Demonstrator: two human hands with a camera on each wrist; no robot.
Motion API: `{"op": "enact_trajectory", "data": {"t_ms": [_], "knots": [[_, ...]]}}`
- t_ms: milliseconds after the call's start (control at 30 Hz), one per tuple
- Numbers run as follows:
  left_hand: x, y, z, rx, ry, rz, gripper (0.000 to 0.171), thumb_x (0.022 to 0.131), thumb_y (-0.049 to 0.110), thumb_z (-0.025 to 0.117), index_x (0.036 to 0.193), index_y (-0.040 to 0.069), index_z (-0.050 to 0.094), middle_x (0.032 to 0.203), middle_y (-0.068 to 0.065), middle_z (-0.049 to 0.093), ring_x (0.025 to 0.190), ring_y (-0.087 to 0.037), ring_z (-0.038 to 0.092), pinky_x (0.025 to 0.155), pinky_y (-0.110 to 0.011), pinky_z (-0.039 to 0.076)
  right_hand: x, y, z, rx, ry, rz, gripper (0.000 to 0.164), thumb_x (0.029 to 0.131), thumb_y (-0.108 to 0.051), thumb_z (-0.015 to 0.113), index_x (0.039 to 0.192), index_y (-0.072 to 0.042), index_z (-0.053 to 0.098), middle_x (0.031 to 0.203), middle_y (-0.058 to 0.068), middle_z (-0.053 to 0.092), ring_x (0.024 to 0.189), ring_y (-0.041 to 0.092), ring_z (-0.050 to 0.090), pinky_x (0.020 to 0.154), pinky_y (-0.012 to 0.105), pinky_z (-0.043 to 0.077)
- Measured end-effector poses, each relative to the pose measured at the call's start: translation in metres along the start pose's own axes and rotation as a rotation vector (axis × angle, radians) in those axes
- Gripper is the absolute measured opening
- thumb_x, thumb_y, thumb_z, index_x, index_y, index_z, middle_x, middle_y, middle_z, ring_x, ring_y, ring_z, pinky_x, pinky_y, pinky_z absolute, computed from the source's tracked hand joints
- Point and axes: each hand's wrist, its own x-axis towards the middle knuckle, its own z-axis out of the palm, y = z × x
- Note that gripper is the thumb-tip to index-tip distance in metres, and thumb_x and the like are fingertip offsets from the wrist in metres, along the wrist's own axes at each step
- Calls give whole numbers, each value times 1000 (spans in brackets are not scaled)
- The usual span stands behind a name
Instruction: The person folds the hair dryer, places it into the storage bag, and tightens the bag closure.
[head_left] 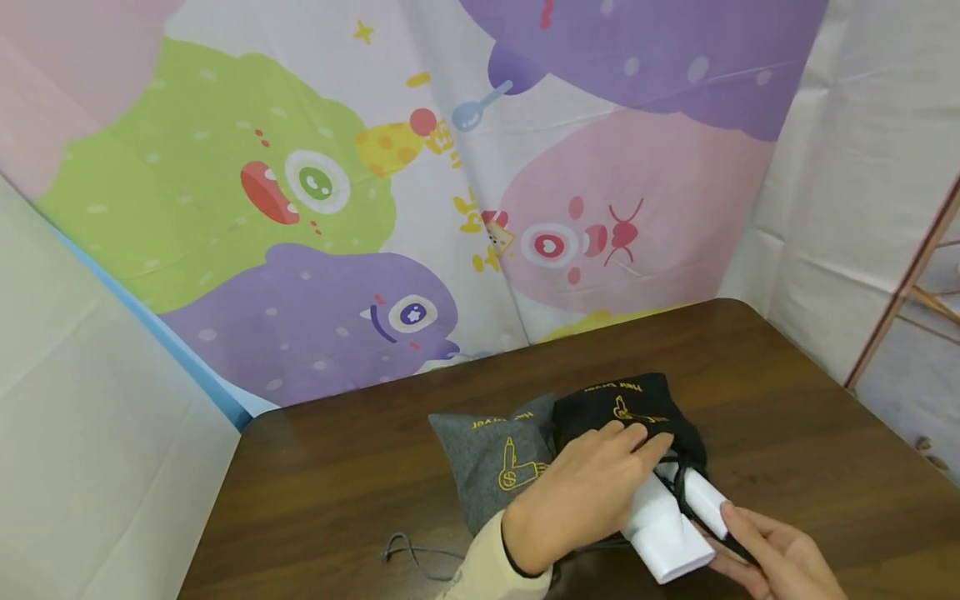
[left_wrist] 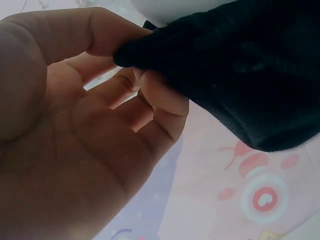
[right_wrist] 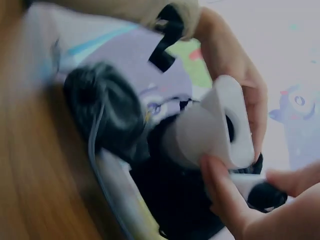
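Note:
A white hair dryer [head_left: 660,525] with a flat nozzle sticks partly out of a black drawstring pouch [head_left: 588,410], which bears yellow hair dryer lettering. With thumb and finger, my left hand [head_left: 577,492] pinches the pouch's dark fabric edge [left_wrist: 150,50], as the left wrist view shows. My right hand [head_left: 783,554] holds the dryer's white handle [head_left: 705,500] near its end. The right wrist view shows the nozzle [right_wrist: 237,122] facing the camera, with right-hand fingers [right_wrist: 220,187] beside it. The dryer's rear is hidden inside the pouch.
A grey pouch [head_left: 483,462] with a yellow dryer picture lies left of the black one on the brown wooden table [head_left: 322,492]. Its thin grey cord [head_left: 420,554] trails toward the front. A cartoon-printed sheet [head_left: 465,308] hangs behind the table.

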Motion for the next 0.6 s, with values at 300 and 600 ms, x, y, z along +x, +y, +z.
{"op": "enact_trajectory", "data": {"t_ms": [300,600], "knots": [[2,8,4,-12,-34,6,66,85,20,76,146,27,49,104,6,55,88,-8,51,67,-20,47,-7,-17,14,-201,-13,-125,68,103,-28,56,141,22,32,120,26,65,98,18,71,82,34,57],[-1,7,4,-28,-63,-20,59,89,25,74,143,27,51,107,5,58,89,-9,54,70,-20,49,6,-2,-14,168,-201,41,69,107,-31,47,149,16,18,137,21,52,114,23,63,101,40,46]]}}
